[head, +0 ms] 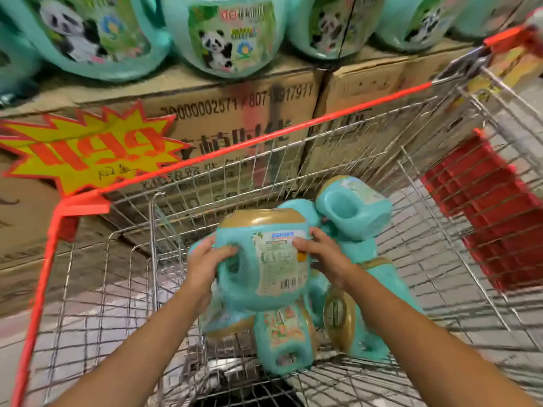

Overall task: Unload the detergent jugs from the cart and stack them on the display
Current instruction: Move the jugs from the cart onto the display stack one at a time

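A teal detergent jug (264, 259) with a gold cap and a white back label is held between both hands over the wire cart (264, 160). My left hand (205, 259) grips its handle side, and my right hand (323, 254) presses on the label side. Several more teal jugs (352, 207) lie jumbled in the cart basket beneath and behind it. On top of the cardboard cartons, a row of the same panda-labelled jugs (226, 36) forms the display.
Stacked cardboard cartons (235, 113) stand just beyond the cart's red-trimmed rim. A yellow and red starburst price sign (97, 148) hangs on them at left. The red plastic child-seat flap (493, 218) is at the cart's right end. Grey tiled floor shows through the wire.
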A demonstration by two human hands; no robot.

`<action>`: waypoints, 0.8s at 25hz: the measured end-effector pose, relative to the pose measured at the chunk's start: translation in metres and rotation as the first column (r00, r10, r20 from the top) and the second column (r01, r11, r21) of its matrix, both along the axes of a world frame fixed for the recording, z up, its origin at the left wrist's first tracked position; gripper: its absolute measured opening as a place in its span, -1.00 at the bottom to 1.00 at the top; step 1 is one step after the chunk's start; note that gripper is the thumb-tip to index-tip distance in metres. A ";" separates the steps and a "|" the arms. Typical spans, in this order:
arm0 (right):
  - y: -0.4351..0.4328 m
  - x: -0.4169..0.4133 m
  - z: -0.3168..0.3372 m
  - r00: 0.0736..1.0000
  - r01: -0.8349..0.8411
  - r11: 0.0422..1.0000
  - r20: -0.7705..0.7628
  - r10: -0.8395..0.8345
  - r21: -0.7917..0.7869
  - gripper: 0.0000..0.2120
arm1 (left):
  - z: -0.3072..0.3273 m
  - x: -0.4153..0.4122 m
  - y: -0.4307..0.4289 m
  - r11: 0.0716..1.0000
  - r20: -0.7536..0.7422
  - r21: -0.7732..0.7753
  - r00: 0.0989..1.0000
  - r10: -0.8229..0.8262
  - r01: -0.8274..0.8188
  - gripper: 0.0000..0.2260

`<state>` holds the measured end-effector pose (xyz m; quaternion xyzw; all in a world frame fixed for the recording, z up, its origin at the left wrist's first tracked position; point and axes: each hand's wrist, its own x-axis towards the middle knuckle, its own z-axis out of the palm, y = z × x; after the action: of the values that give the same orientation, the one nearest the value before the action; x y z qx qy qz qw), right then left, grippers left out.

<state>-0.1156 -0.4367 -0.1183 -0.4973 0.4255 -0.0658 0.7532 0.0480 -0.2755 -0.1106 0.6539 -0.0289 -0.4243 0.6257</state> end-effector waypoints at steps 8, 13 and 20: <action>0.071 0.011 0.102 0.898 0.342 0.931 0.338 -0.283 -0.129 -0.45 | 0.098 0.007 0.032 0.904 -0.133 -0.422 0.982 -0.136 0.068 -0.63; 0.108 0.013 0.138 0.924 0.292 0.935 0.312 -0.221 -0.200 -0.42 | 0.121 0.004 0.055 0.891 -0.064 -0.453 0.995 -0.082 0.044 -0.83; 0.151 0.036 0.157 0.989 -0.057 0.699 -0.134 -0.056 -0.713 0.30 | 0.132 -0.012 0.074 0.854 -0.020 -0.510 0.993 0.114 -0.108 -0.59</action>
<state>-0.0796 -0.2860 0.0390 -0.7540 0.4201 -0.1893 0.4682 0.0359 -0.2019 0.0218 0.4680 -0.1057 -0.3614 0.7995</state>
